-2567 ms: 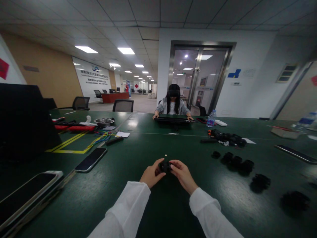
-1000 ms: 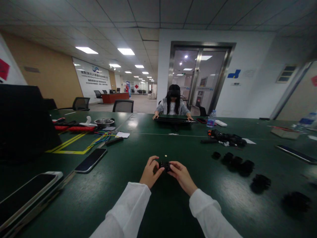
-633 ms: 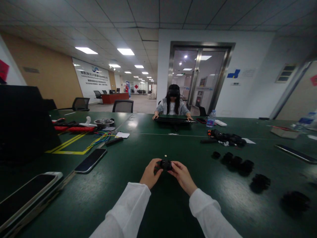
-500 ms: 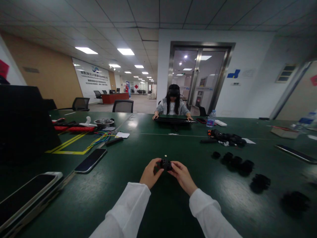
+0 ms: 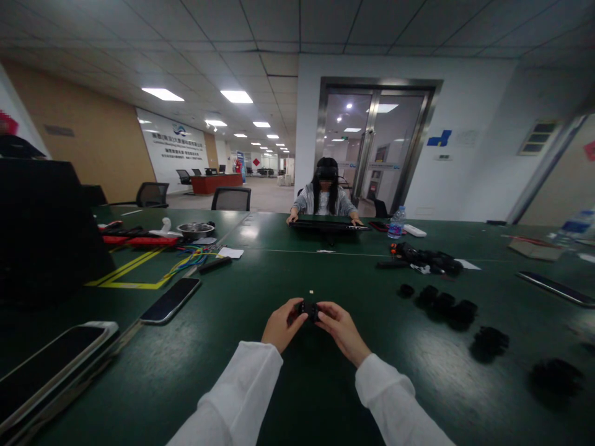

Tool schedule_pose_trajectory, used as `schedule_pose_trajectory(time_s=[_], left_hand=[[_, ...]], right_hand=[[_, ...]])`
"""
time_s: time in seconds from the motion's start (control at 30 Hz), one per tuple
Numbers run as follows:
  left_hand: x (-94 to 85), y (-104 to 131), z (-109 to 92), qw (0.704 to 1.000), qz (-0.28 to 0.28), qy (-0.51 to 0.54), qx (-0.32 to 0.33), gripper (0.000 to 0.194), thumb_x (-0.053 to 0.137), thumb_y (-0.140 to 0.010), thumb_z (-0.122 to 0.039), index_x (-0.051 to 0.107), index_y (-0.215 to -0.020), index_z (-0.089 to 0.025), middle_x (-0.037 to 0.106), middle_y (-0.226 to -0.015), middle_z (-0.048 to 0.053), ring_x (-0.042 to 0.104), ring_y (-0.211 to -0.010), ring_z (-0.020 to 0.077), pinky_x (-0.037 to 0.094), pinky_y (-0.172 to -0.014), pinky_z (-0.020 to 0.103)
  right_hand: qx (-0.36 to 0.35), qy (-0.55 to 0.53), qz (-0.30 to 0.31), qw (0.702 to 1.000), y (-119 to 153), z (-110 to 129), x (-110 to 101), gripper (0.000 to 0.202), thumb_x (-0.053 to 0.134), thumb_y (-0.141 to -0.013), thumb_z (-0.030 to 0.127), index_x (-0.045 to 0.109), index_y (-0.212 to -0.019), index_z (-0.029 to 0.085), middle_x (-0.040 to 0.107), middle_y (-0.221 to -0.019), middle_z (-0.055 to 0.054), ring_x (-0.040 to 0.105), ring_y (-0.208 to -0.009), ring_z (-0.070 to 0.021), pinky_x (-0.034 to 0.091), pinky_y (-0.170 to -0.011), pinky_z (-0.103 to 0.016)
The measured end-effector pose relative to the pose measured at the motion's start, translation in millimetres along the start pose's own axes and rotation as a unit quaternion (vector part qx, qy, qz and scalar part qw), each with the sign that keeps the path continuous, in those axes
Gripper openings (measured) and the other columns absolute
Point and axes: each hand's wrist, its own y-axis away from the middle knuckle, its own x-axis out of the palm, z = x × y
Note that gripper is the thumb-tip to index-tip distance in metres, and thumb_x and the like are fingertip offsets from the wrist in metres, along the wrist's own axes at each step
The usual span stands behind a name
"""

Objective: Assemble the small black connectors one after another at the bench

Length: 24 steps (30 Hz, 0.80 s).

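Observation:
A small black part (image 5: pixel 308 311), its exact kind too dark to make out, is held just above the green table between both hands. My left hand (image 5: pixel 281 325) grips its left end between thumb and fingers. On the other end, the fingertips and thumb of my right hand (image 5: pixel 341 328) are closed. Just beyond the part, a tiny pale square piece (image 5: pixel 311 292) lies on the table. To the right sit several loose black parts (image 5: pixel 444 302), with another black part (image 5: pixel 491 340) nearer and one more (image 5: pixel 556 376) by the right edge.
Two phones (image 5: pixel 171 301) lie at left, beside a black box-like object (image 5: pixel 51 223). Behind them are coloured wires (image 5: pixel 193 257) and a metal bowl (image 5: pixel 196 230). Opposite, a person (image 5: pixel 325 195) holds a dark panel (image 5: pixel 328 227). A water bottle (image 5: pixel 396 223) stands at right.
The black part has turned slightly and shifted a little left between my fingers. The fingers of my right hand have moved slightly left with it.

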Motion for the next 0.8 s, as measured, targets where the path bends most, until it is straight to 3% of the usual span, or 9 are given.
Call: schedule_pose_trajectory(time_s=[0.37, 0.63, 0.8], left_hand=[[3.5, 1, 4, 0.993, 0.053, 0.065, -0.078, 0.034, 0.039, -0.08, -0.041, 0.049, -0.1, -0.016, 0.055, -0.059, -0.002, 0.053, -0.046, 0.0112, 0.043, -0.047, 0.022], [6.8, 0, 9, 0.996, 0.032, 0.069, 0.041, 0.043, 0.046, -0.078, -0.022, 0.039, -0.119, -0.02, 0.056, -0.071, -0.001, 0.055, -0.059, 0.0104, 0.046, -0.063, 0.023], [10.0, -2, 14, 0.993, 0.027, 0.104, 0.039, 0.041, 0.042, -0.08, -0.019, 0.039, -0.12, -0.02, 0.055, -0.071, -0.001, 0.054, -0.055, 0.0082, 0.046, -0.062, 0.022]], right_hand=[[-0.024, 0.059, 0.018, 0.998, 2, 2, -3, 0.03, 0.07, -0.054, 0.019, 0.059, -0.082, 0.019, 0.057, -0.095, -0.004, 0.049, -0.098, -0.0234, 0.038, -0.085, -0.041], [-0.021, -0.019, -0.033, 0.999, -5, -5, -6, 0.027, 0.07, -0.056, 0.024, 0.059, -0.08, 0.019, 0.057, -0.089, -0.002, 0.053, -0.091, -0.0205, 0.041, -0.083, -0.038], [-0.014, -0.03, -0.04, 0.999, -7, -8, -6, 0.026, 0.068, -0.058, 0.031, 0.059, -0.079, 0.018, 0.057, -0.086, -0.003, 0.054, -0.086, -0.0196, 0.045, -0.078, -0.037]])
